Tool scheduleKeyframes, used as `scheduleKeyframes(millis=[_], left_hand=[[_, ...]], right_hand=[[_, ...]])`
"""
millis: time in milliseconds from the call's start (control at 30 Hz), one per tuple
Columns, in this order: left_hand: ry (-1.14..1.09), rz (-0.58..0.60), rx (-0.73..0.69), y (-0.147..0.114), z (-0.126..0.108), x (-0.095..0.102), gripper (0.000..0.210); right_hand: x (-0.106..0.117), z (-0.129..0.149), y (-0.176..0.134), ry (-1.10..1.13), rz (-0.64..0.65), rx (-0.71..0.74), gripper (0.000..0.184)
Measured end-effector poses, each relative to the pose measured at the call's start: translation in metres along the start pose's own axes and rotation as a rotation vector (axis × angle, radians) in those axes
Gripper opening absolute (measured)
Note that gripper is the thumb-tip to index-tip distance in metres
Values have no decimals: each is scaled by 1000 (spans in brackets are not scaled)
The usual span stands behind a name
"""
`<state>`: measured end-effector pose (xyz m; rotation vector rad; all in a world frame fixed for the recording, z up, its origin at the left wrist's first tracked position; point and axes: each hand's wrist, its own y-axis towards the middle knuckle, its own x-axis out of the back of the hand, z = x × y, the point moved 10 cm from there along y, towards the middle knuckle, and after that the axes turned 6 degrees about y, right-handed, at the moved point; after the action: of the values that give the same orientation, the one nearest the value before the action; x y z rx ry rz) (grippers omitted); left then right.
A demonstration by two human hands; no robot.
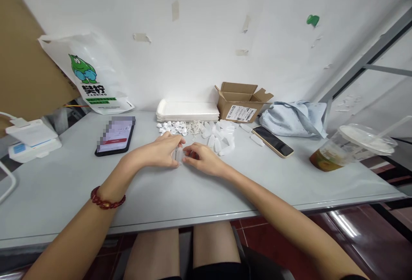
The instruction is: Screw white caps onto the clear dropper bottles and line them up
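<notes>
My left hand (pixel 161 151), with a dark red bead bracelet on its wrist, is closed around a small translucent plastic piece (pixel 179 155) just above the table. From the other side, my right hand (pixel 204 159) has its curled fingertips at the same piece, which the fingers partly hide. Beyond the hands lie several small white caps (pixel 172 127), a heap of thin whitish sticks (pixel 195 129) and a loose pile of translucent, elongated plastic pieces (pixel 222 136).
Behind the pile are a stack of white trays (pixel 189 111) and an open cardboard box (pixel 240 106). Phones lie left (pixel 116 136) and right (pixel 273 141). A drink cup (pixel 347 149) leans at right near a pale blue cloth bag (pixel 294 119). A white bag (pixel 93 78) and chargers (pixel 34 138) are left.
</notes>
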<state>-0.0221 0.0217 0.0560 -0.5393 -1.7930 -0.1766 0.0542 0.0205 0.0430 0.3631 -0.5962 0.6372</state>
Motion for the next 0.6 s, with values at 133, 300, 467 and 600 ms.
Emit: scheduleKeyframes(millis=[133, 300, 467, 600], left_hand=[[-14, -1, 22, -2, 3, 1, 55], [4, 26, 18, -2, 4, 0, 59], [18, 21, 24, -4, 8, 5, 63], [1, 45, 62, -5, 15, 5, 65]], right_hand=[[-1, -1, 0, 15, 8, 6, 26], [-2, -4, 0, 11, 21, 0, 34], [-3, -5, 1, 7, 23, -1, 38], [-4, -5, 2, -9, 19, 7, 38]])
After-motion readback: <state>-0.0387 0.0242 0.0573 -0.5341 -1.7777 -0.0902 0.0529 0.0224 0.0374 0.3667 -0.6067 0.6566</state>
